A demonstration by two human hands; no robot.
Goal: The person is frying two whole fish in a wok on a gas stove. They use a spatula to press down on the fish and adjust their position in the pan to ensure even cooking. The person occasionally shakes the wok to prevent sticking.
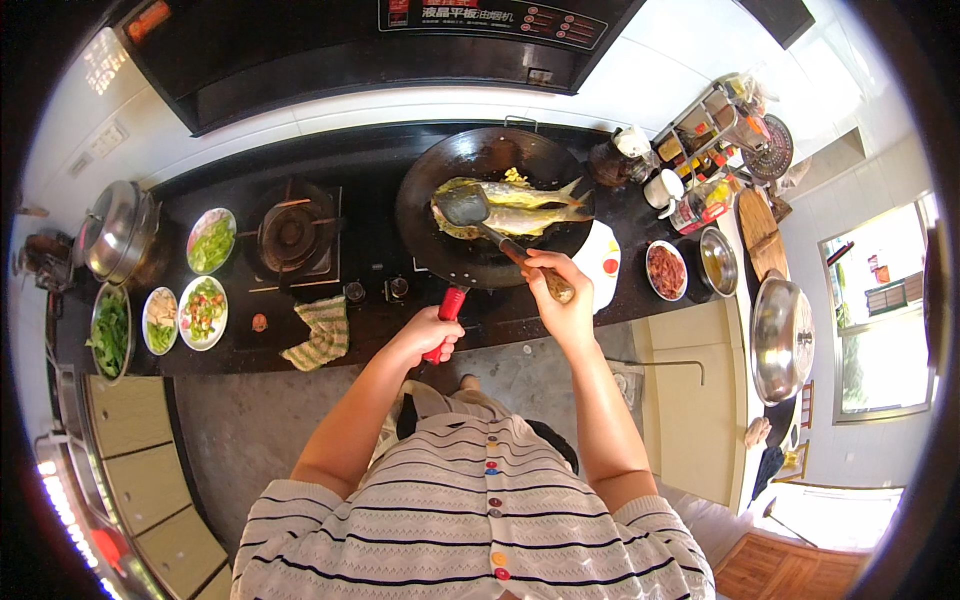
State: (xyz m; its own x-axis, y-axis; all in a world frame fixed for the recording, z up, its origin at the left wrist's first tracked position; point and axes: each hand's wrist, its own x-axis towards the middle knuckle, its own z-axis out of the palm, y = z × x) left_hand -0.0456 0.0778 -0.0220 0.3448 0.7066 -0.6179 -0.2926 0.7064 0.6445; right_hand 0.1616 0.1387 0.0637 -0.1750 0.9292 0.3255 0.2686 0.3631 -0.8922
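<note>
My left hand (431, 335) is closed around the red handle (451, 305) of a large black wok (431, 247). In the wok two whole fish (536, 219) lie side by side, tails to the right, with small yellow bits beside the upper one. My right hand (559, 296) grips the wooden handle of a metal spatula (463, 205). Its dark blade rests over the head end of the fish and hides part of them. A white plate (602, 262) with a red and yellow pattern lies to the right, partly behind the wok and my right hand.
Left of the wok are an unused gas burner (289, 236), a striped cloth (321, 332), bowls of cut vegetables (202, 313) and a lidded steel pot (116, 229). On the right stand a bowl of sliced meat (666, 271), a steel bowl (718, 262) and seasoning bottles. A range hood (360, 60) hangs above.
</note>
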